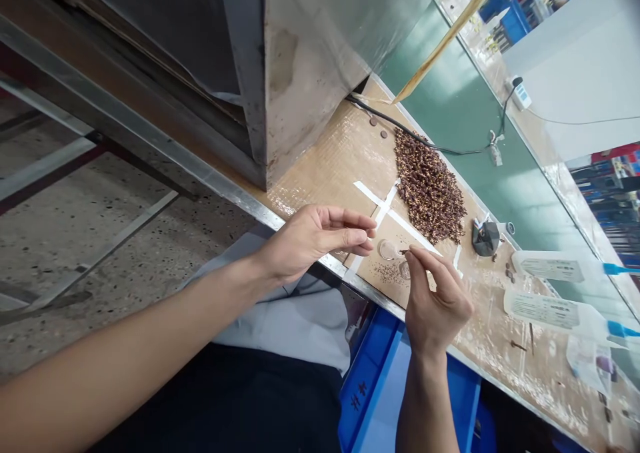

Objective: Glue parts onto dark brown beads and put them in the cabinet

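Observation:
My right hand (436, 296) is closed in a pinch over the front of the bench, with a small dark piece (404, 252) at its fingertips, too small to name. To its left, my left hand (327, 236) has thumb and fingers drawn together; anything between them is hidden. Between and below the hands lie a small round clear dish (387, 249) and a second small round piece (405, 270), partly covered by the right hand. Tiny brown grains (386, 273) are scattered beside them on a board edged with white tape (383, 206).
A large pile of small brown and gold parts (430, 186) lies behind the hands. A metal cabinet (310, 73) stands at left. Two clear bottles with blue tips (550, 310) lie at right, near a black holder (485, 237). Blue bins (370, 380) sit below the edge.

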A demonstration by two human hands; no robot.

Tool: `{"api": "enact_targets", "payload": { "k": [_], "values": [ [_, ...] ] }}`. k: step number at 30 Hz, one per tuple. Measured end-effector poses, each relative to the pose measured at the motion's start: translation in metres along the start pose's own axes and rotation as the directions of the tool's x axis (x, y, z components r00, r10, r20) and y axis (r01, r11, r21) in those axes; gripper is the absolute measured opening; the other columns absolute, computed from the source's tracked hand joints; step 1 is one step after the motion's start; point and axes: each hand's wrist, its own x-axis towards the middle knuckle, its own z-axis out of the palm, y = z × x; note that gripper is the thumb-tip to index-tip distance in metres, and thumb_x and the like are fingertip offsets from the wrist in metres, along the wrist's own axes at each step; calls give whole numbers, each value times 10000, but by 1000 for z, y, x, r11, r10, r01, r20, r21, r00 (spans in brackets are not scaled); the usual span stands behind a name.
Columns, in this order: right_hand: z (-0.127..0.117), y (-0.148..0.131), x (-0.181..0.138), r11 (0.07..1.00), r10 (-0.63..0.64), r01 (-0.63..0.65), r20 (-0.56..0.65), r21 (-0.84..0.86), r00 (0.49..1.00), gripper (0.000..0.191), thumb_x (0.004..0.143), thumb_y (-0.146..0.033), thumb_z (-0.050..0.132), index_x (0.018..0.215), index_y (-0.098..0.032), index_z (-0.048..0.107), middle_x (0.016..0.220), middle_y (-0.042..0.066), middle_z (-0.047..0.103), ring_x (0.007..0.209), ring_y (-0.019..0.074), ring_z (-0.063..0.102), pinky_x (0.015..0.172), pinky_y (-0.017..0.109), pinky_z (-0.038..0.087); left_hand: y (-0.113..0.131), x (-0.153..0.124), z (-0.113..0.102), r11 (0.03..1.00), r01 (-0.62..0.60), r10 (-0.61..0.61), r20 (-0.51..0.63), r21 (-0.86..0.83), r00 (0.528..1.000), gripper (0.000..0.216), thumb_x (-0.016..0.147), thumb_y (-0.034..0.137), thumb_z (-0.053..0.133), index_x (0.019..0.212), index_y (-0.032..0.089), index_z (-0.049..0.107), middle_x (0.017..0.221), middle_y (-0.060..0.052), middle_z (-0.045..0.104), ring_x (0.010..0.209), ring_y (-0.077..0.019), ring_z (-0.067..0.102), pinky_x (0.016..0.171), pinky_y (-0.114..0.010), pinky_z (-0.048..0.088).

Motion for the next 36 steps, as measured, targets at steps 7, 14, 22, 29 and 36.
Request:
{"api": "enact_targets", "payload": {
  "k": [7, 14, 22, 29, 36],
  "values": [
    [5, 7, -3, 988, -148, 145, -58, -61, 987, 82, 1126, -286, 862, 1159, -255, 931, 1114, 55, 901, 986, 259, 878, 971, 416, 708, 0, 0, 0, 1000, 18, -18, 6, -24, 1000, 285, 939, 258, 1019, 1180, 139, 923, 1044, -123, 906, 961, -203, 875, 951, -298, 710],
    [4, 8, -5, 986, -154, 150, -54, -78, 987, 90, 1101, -246, 893, 1181, -266, 930, 1145, 52, 896, 1012, 263, 874, 987, 423, 699, -1, 0, 0, 999, 18, -18, 9, -41, 1000, 279, 935, 247, 1019, 1169, 132, 922, 1027, -126, 907, 949, -200, 878, 942, -285, 706],
    [4, 4, -5, 985, -164, 160, -62, -61, 985, 94, 1101, -249, 889, 1184, -266, 929, 1141, 49, 898, 1003, 260, 874, 973, 417, 697, -1, -1, -2, 1000, 20, -20, 8, -19, 1000, 288, 947, 269, 1004, 1182, 129, 914, 1029, -135, 900, 958, -218, 872, 956, -320, 703],
    [-8, 23, 8, 993, -74, 49, -233, -111, 970, 117, 1112, -343, 879, 1155, -253, 940, 1089, 60, 902, 983, 272, 863, 914, 411, 666, 1, 0, -3, 1000, -14, 14, 20, 10, 1000, 285, 929, 287, 1016, 1165, 152, 928, 1050, -107, 884, 927, -186, 833, 915, -297, 690],
    [-5, 64, 2, 983, -19, 2, -91, -185, 996, 222, 1148, -410, 794, 1134, -236, 932, 1121, 75, 898, 1022, 282, 863, 963, 423, 646, 3, 0, -3, 999, 21, -21, 10, 43, 1000, 276, 929, 293, 1017, 1149, 149, 935, 1084, -121, 892, 965, -199, 844, 931, -289, 681]
  ]
}}
